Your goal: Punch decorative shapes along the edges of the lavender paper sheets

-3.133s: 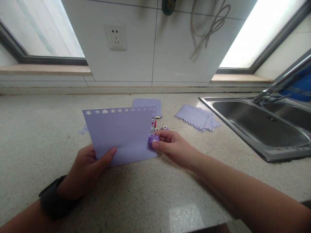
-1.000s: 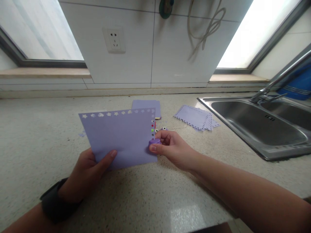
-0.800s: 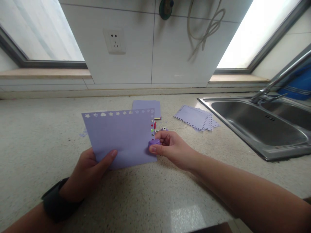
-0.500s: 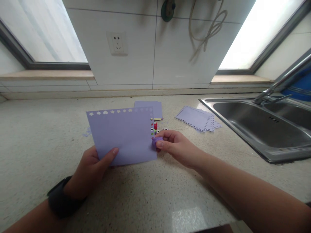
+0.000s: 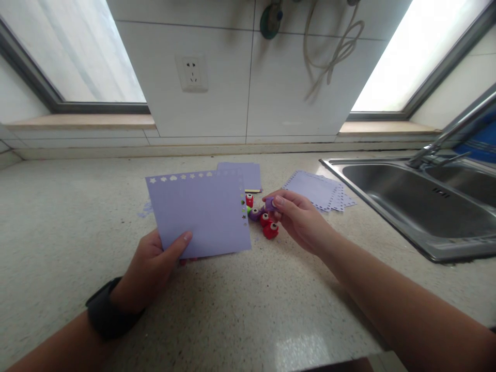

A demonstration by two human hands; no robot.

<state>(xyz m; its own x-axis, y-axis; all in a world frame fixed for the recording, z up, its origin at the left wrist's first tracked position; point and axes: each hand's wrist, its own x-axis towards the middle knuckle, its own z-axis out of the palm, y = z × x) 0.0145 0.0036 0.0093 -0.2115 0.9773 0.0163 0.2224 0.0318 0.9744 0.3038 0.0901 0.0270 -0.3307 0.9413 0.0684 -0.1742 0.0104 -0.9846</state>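
My left hand [image 5: 158, 263] pinches the lower left of a purple sheet of paper [image 5: 205, 217], thumb on the front, holding it above the counter. Small shaped holes, such as stars and flowers, run along the sheet's top edge and part of its right edge. Between the thumb and fingers of my right hand [image 5: 292, 212] is a small purple craft punch [image 5: 270, 204], apart from the sheet's right edge. Beside and below that hand lie several more punches, among them a red punch [image 5: 270, 230] and a purple punch [image 5: 254, 214]. The sheet partly hides a green one.
Behind the held sheet lies a stack of plain purple paper [image 5: 248, 175]. Hole-edged purple sheets [image 5: 313, 188] fan out near the steel sink [image 5: 387, 217] on the right. Paper scraps [image 5: 146, 208] lie at left, and a tiled wall [image 5: 217, 113] closes off the back.
My right hand has drawn the purple punch off the sheet's right edge, to the right and up. Another hole shows on that edge, and red punches have come into view.
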